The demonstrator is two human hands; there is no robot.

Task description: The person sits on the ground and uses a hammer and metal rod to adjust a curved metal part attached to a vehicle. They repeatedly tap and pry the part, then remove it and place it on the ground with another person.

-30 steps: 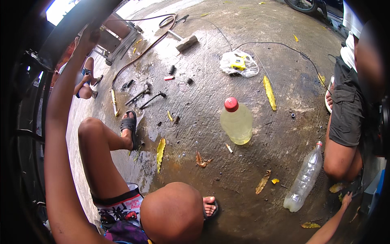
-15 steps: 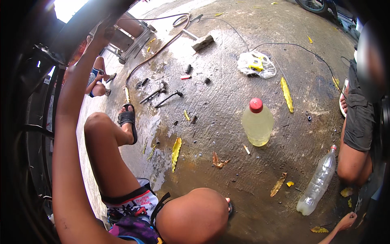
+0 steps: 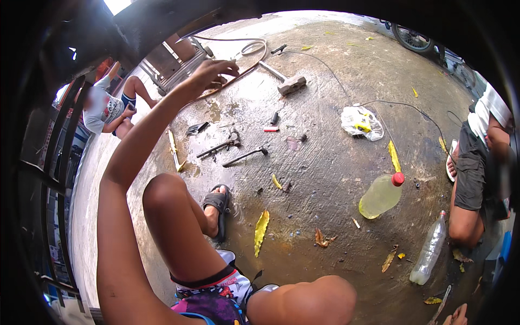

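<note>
My left arm reaches up across the left side, and my left hand [image 3: 215,73] hangs in the air below a dark overhead beam [image 3: 216,15]. Its fingers are loosely bent and apart, with nothing seen between them. At the lower right edge, my right hand [image 3: 456,315] is partly cut off. Its fingers are curled by a thin metal tool [image 3: 443,302], which it seems to grip; the lower end is out of sight. A clear empty plastic bottle [image 3: 429,253] lies close to that hand. Farther off is a bottle of yellowish liquid [image 3: 379,197] with a red cap.
On the wet concrete lie a sledgehammer [image 3: 291,85], a hammer [image 3: 219,144], a bent bar [image 3: 245,157] and a white plastic bag [image 3: 361,122]. A hose [image 3: 254,49] curls behind. One person [image 3: 476,168] crouches at right, another [image 3: 111,108] sits at far left.
My left hand has come down from the dark beam and moved right into clear view. My right hand and the thin tool have shifted left and lower. The whole view has tilted.
</note>
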